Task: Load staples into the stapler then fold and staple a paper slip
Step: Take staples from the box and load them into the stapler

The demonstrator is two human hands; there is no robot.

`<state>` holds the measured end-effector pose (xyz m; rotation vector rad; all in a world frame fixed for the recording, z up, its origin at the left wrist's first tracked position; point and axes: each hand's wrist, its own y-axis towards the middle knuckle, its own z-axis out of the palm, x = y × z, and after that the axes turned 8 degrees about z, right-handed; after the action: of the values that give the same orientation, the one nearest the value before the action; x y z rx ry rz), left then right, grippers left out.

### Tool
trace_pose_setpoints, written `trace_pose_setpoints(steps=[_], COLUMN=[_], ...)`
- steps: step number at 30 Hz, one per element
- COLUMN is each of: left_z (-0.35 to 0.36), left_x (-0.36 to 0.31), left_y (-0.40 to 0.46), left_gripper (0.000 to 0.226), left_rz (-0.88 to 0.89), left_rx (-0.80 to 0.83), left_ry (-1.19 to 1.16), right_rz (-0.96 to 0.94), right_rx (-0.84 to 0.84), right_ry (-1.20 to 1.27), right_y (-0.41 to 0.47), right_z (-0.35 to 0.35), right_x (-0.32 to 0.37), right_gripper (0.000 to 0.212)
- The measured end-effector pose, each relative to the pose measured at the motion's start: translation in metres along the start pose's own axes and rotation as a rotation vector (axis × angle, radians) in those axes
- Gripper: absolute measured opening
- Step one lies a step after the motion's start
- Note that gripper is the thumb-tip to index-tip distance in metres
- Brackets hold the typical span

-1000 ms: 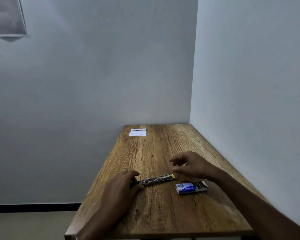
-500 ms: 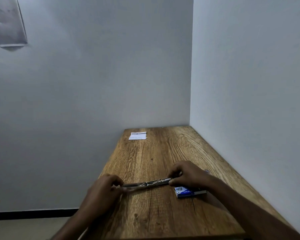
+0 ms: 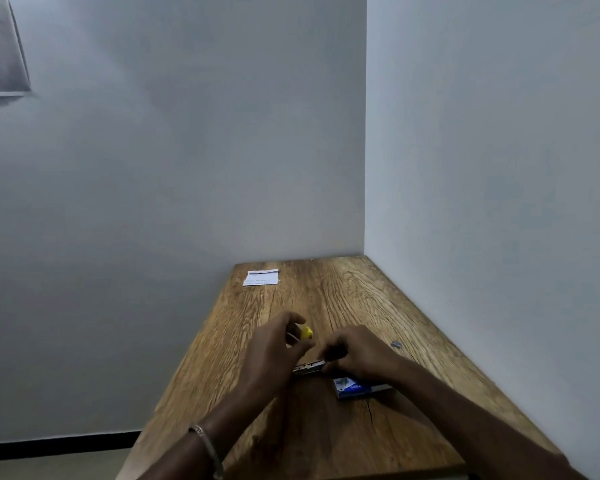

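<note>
Pale grey walls meet in a corner; long wooden table (image 3: 361, 299) with heavy oak grain is pushed into it, right edge against the right wall. Black skirting strip runs low on the left wall, and a grey hanging sheet shows at upper left.

My left hand (image 3: 274, 355) hovers over the middle of the table, fingers curled, pinching a small part with a yellow plastic tip (image 3: 306, 333) that pokes out past the fingertips. Thin metal bangle (image 3: 205, 445) on that wrist.

My right hand (image 3: 357, 355) sits just beside the left, fingers curled down over the slim silver metal stapler (image 3: 307, 368). Only its left end shows, bare metal, low over the wood, sticking out from under my fingers toward the left hand. Whether it rests on the table or is lifted a little, I cannot tell.

Small blue-and-white cardboard staple box (image 3: 352, 388) lies flat just nearside of the right hand, partly under my wrist, its tray slid out to the right.

Small grey metal piece (image 3: 396, 345) lies alone on the wood to the right of my right hand; too small to identify.

White paper slip (image 3: 261, 277) with faint lines of print lies flat at the far left corner of the table, well apart from both hands.
</note>
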<state>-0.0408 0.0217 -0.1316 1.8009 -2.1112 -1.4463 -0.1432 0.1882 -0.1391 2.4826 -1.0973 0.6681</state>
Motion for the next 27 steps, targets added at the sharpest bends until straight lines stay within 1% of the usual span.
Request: trace_pose_setpoints(steps=[2, 4, 6, 8, 11, 13, 14, 15, 18, 21, 23, 25, 27], left_z=[0.012, 0.017, 0.017, 0.016, 0.011, 0.011, 0.011, 0.011, 0.012, 0.013, 0.013, 0.015, 0.015], left_x=[0.001, 0.004, 0.007, 0.011, 0.014, 0.018, 0.019, 0.02, 0.02, 0.019, 0.017, 0.014, 0.012], left_y=[-0.002, -0.005, -0.007, -0.01, -0.015, -0.018, -0.018, -0.018, -0.016, -0.016, -0.016, -0.017, -0.018], left_gripper=[0.027, 0.017, 0.013, 0.016, 0.031, 0.048, 0.052, 0.05, 0.034, 0.034, 0.036, 0.038, 0.041], left_rz=[-0.013, -0.016, -0.022, 0.013, 0.134, 0.142, 0.124, 0.109, 0.102, 0.126, 0.145, 0.163, 0.171], left_rx=[0.036, 0.023, 0.012, 0.044, 0.132, 0.221, 0.252, 0.263, 0.259, 0.261, 0.269, 0.293, 0.321], left_ry=[-0.02, -0.036, -0.019, 0.052, 0.215, 0.282, 0.299, 0.302, 0.295, 0.302, 0.329, 0.367, 0.408], right_rz=[0.011, 0.018, 0.019, 0.023, 0.015, 0.029, 0.041, 0.052, 0.059, 0.054, 0.049, 0.01, -0.074], right_rx=[-0.02, -0.039, -0.058, -0.054, -0.026, -0.02, -0.017, -0.011, -0.009, -0.016, -0.036, -0.065, -0.083], right_ry=[0.057, 0.093, 0.102, 0.113, 0.12, 0.144, 0.168, 0.195, 0.224, 0.217, 0.222, 0.202, 0.123], right_y=[-0.001, -0.003, -0.002, 0.0, 0.002, 0.003, 0.004, 0.005, 0.006, 0.006, 0.005, 0.003, 0.002], right_z=[-0.001, 0.0, 0.001, 0.001, 0.001, 0.002, 0.003, 0.004, 0.006, 0.007, 0.007, 0.007, 0.005], right_x=[-0.002, -0.005, -0.007, -0.008, -0.009, -0.01, -0.01, -0.011, -0.011, -0.011, -0.012, -0.012, -0.01], right_gripper=[0.03, 0.032, 0.034, 0.036, 0.035, 0.033, 0.032, 0.03, 0.027, 0.029, 0.036, 0.053, 0.068])
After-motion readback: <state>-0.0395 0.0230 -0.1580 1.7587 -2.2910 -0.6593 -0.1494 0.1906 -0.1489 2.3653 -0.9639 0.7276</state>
